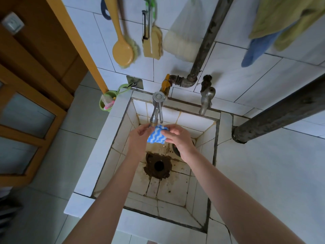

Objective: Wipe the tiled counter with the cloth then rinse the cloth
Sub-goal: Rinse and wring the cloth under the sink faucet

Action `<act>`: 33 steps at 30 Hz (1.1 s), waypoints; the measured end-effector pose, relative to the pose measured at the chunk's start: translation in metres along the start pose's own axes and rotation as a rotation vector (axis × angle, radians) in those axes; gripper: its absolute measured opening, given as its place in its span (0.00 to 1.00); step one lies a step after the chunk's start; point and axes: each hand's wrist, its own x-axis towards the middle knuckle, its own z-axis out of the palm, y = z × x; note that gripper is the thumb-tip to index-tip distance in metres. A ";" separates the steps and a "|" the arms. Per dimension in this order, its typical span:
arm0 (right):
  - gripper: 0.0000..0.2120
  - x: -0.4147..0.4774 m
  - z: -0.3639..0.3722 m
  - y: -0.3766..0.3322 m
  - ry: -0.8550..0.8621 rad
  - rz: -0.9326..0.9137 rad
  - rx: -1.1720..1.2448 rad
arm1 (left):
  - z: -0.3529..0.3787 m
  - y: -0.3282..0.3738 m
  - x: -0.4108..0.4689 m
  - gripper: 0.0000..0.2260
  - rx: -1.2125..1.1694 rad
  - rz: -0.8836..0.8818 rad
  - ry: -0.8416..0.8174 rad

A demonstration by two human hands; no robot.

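Observation:
A small blue cloth with white wavy stripes [157, 135] is held over the tiled sink [177, 194], right under the spout of the chrome tap [157, 110]. My left hand [139, 138] pinches its left edge and my right hand [179, 136] grips its right edge, keeping it stretched between them. I cannot tell whether water is running. The tiled counter [263, 173] stretches to the right of the sink.
A rusty drain hole [158, 166] sits in the stained sink floor. A second old tap [206, 99] and pipes stand behind. Brushes [123, 50] and towels [281, 23] hang on the wall. A green cup [106, 103] hangs left; a dark pipe [281, 111] crosses the counter.

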 end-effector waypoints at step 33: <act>0.04 0.019 0.009 -0.017 0.118 0.059 0.047 | -0.014 -0.008 0.013 0.06 -0.428 -0.303 -0.015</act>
